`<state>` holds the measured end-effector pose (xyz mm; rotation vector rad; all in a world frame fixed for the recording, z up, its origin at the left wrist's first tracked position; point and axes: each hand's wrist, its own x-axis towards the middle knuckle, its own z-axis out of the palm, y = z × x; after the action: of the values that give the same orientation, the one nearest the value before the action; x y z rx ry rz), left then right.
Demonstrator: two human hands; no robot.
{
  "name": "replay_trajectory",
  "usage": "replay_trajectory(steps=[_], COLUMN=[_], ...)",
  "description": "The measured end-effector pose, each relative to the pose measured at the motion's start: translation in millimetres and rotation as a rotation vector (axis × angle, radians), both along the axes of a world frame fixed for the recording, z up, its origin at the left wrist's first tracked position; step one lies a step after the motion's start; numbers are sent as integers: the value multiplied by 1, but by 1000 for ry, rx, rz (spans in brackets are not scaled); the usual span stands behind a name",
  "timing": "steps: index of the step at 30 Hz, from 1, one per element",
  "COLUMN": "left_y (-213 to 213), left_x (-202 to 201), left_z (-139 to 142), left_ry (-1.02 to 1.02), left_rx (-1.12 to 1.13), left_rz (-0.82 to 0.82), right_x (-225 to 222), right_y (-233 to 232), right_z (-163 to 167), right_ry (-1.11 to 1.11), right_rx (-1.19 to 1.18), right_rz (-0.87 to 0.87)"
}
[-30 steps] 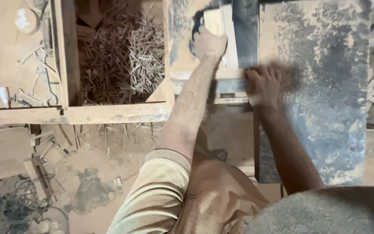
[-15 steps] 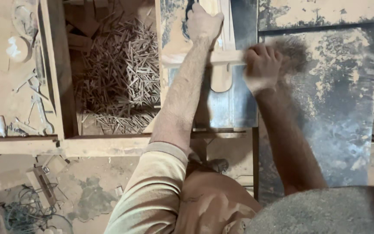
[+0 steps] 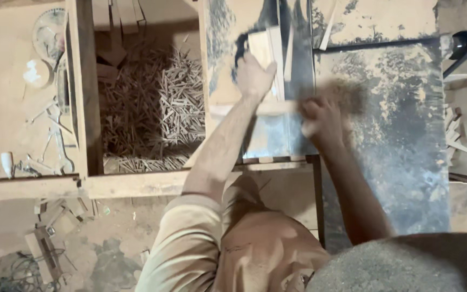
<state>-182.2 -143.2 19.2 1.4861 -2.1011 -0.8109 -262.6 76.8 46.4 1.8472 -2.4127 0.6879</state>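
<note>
Wooden strip (image 3: 255, 108) is lying crosswise on the dusty tabletop (image 3: 395, 135); the left hand (image 3: 253, 75) is pressing a block (image 3: 260, 46) flat to steady it, while the right hand (image 3: 322, 121), fingers clenched, is gripping the strip's end.

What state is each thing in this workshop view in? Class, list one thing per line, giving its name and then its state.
Left hand: resting on a wood block, gripping it.
Wood block: flat on the bench, under the left hand.
Right hand: closed on the wood strip, motion-blurred.
Wood strip: lying crosswise on the bench.
Metal bench top: dusty, worn.
Bin of sticks: heaped full.
</note>
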Motion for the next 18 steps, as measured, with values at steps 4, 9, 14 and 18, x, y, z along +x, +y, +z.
replay_trajectory(steps=[4, 9, 14, 18], left_y=[83, 158, 163, 158], left_x=[63, 111, 115, 115], left_z=[-14, -28, -23, -18], left_ry=[-16, 12, 5, -10], left_rx=[15, 19, 14, 21], left_rz=[-80, -132, -142, -174], right_x=[25, 42, 46, 42], right_y=[58, 60, 37, 45], right_z=[37, 44, 25, 21], right_ry=[-313, -624, -441, -481], right_rx=[425, 484, 593, 504], right_rz=[-234, -341, -393, -369])
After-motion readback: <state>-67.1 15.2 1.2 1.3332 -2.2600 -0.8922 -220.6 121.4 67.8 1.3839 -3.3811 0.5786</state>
